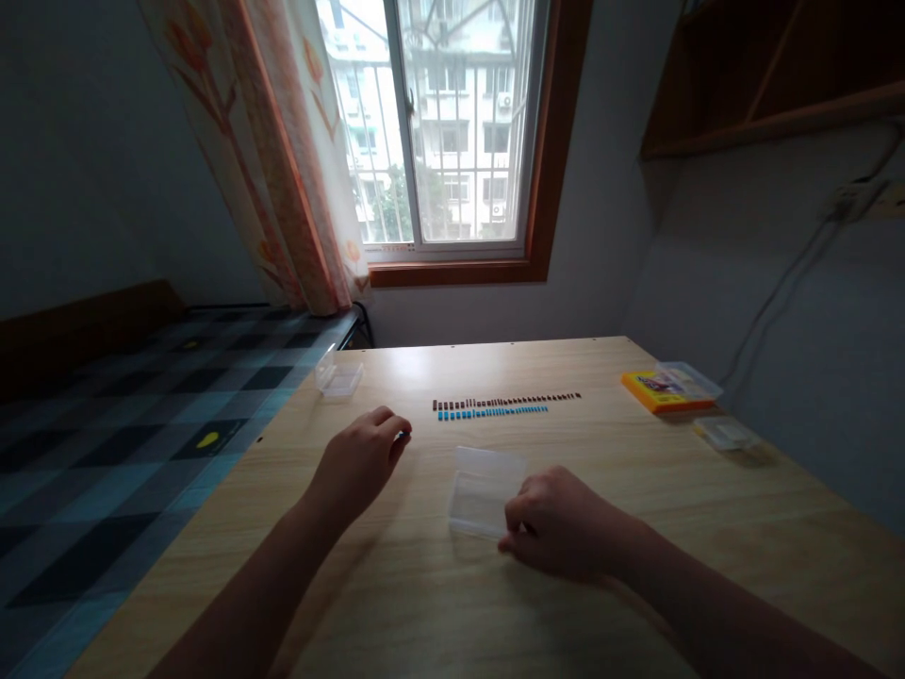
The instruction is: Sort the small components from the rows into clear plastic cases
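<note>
My right hand (558, 523) rests on the wooden table (396, 604) with its fingers on the near right edge of a clear plastic box (481, 490). My left hand (364, 457) is curled over the tabletop to the left; a small blue piece seems to show at its fingertips, too small to tell for sure. Beyond the box lie two straight rows of small pieces, a dark row (505, 401) behind and a blue row (491, 412) in front.
A second clear box (339, 375) sits at the table's far left. At the far right are a yellow box with a clear lid (668, 389) and another clear box (725, 432). A checked bed (127, 424) adjoins the table's left edge. The window is behind.
</note>
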Action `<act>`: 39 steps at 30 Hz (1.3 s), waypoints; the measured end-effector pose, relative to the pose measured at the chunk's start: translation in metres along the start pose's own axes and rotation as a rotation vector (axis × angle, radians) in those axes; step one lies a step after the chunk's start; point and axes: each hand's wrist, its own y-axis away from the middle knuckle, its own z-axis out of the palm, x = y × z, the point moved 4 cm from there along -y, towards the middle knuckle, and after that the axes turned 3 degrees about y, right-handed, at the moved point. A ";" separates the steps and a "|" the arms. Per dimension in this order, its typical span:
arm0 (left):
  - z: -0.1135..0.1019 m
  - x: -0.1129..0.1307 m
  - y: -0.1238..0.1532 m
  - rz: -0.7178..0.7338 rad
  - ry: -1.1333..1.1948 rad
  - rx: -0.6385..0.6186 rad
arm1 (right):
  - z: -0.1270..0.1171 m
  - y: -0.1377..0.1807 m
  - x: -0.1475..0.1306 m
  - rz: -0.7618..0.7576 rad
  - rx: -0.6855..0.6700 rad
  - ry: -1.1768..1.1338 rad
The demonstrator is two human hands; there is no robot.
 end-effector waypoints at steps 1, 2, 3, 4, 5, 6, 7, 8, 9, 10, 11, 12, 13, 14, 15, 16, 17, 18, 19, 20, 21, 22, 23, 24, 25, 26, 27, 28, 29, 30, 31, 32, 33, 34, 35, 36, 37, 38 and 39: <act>-0.001 0.005 0.001 0.064 0.030 -0.043 | -0.002 0.000 0.000 0.007 -0.002 -0.007; 0.000 0.012 0.003 0.170 0.092 -0.106 | -0.003 0.000 0.000 0.009 -0.004 -0.015; 0.001 0.019 0.006 0.255 0.140 -0.143 | -0.005 0.000 0.001 0.001 -0.008 -0.025; 0.001 0.027 0.008 0.315 0.174 -0.150 | -0.006 0.000 0.002 -0.014 -0.012 -0.033; 0.002 0.034 0.011 0.365 0.198 -0.161 | -0.007 0.000 0.003 -0.036 -0.018 -0.042; 0.003 0.042 0.014 0.402 0.214 -0.166 | -0.008 0.001 0.004 -0.060 -0.027 -0.052; 0.005 0.050 0.017 0.427 0.222 -0.172 | -0.009 0.001 0.005 -0.079 -0.037 -0.065; 0.007 0.058 0.019 0.451 0.233 -0.187 | -0.010 0.002 0.006 -0.093 -0.047 -0.078; 0.009 0.065 0.021 0.469 0.238 -0.201 | -0.011 0.003 0.006 -0.099 -0.054 -0.091; 0.011 0.071 0.023 0.488 0.234 -0.227 | -0.012 0.003 0.007 -0.100 -0.061 -0.103; 0.014 0.077 0.025 0.504 0.219 -0.250 | -0.012 0.004 0.008 -0.097 -0.070 -0.114; 0.016 0.081 0.026 0.514 0.208 -0.281 | -0.013 0.005 0.008 -0.091 -0.080 -0.123; 0.019 0.084 0.027 0.518 0.203 -0.307 | -0.013 0.006 0.008 -0.084 -0.090 -0.130; 0.021 0.086 0.027 0.517 0.208 -0.336 | -0.013 0.007 0.008 -0.077 -0.102 -0.137; 0.024 0.088 0.028 0.510 0.223 -0.367 | -0.013 0.008 0.008 -0.071 -0.114 -0.143; 0.026 0.088 0.028 0.498 0.243 -0.396 | -0.013 0.008 0.008 -0.068 -0.124 -0.147; 0.029 0.088 0.028 0.483 0.263 -0.424 | -0.013 0.008 0.008 -0.066 -0.132 -0.150; 0.031 0.087 0.028 0.466 0.282 -0.446 | -0.014 0.008 0.007 -0.065 -0.137 -0.151; 0.032 0.086 0.028 0.447 0.297 -0.462 | -0.014 0.009 0.007 -0.063 -0.143 -0.152; 0.034 0.085 0.028 0.427 0.310 -0.473 | -0.015 0.009 0.007 -0.062 -0.147 -0.152; 0.035 0.084 0.027 0.408 0.322 -0.477 | -0.015 0.009 0.006 -0.063 -0.150 -0.148; 0.037 0.083 0.027 0.387 0.336 -0.479 | -0.016 0.009 0.006 -0.065 -0.150 -0.141; 0.038 0.081 0.026 0.368 0.355 -0.479 | -0.016 0.009 0.005 -0.069 -0.149 -0.132; 0.039 0.081 0.026 0.353 0.378 -0.481 | -0.016 0.009 0.004 -0.072 -0.145 -0.120; 0.040 0.080 0.025 0.344 0.403 -0.484 | -0.016 0.008 0.004 -0.076 -0.142 -0.109; 0.040 0.080 0.025 0.338 0.431 -0.487 | -0.017 0.008 0.003 -0.080 -0.140 -0.099; 0.039 0.079 0.024 0.337 0.461 -0.491 | -0.017 0.008 0.003 -0.085 -0.141 -0.092; 0.038 0.078 0.024 0.341 0.493 -0.496 | -0.017 0.008 0.003 -0.090 -0.144 -0.085; 0.037 0.077 0.023 0.342 0.527 -0.497 | -0.017 0.007 0.002 -0.095 -0.147 -0.078; 0.034 0.074 0.022 0.337 0.565 -0.499 | -0.018 0.007 0.002 -0.098 -0.147 -0.069; 0.031 0.071 0.021 0.324 0.612 -0.504 | -0.018 0.007 0.001 -0.102 -0.144 -0.059; 0.029 0.066 0.020 0.300 0.665 -0.517 | -0.019 0.007 0.001 -0.105 -0.135 -0.050; 0.026 0.061 0.019 0.265 0.727 -0.536 | -0.021 0.006 0.001 -0.108 -0.119 -0.043; 0.025 0.055 0.018 0.229 0.798 -0.574 | -0.022 0.006 0.000 -0.116 -0.099 -0.041; 0.024 0.050 0.017 0.203 0.868 -0.613 | -0.023 0.006 -0.001 -0.126 -0.075 -0.044; 0.021 0.046 0.015 0.195 0.916 -0.590 | -0.023 0.005 -0.002 -0.139 -0.045 -0.053; 0.019 0.042 0.012 0.196 0.934 -0.548 | -0.023 0.004 -0.003 -0.151 -0.014 -0.066; 0.018 0.039 0.010 0.194 0.946 -0.491 | -0.023 0.004 -0.005 -0.159 0.017 -0.081; 0.016 0.037 0.008 0.192 0.951 -0.415 | -0.021 0.003 -0.006 -0.163 0.044 -0.095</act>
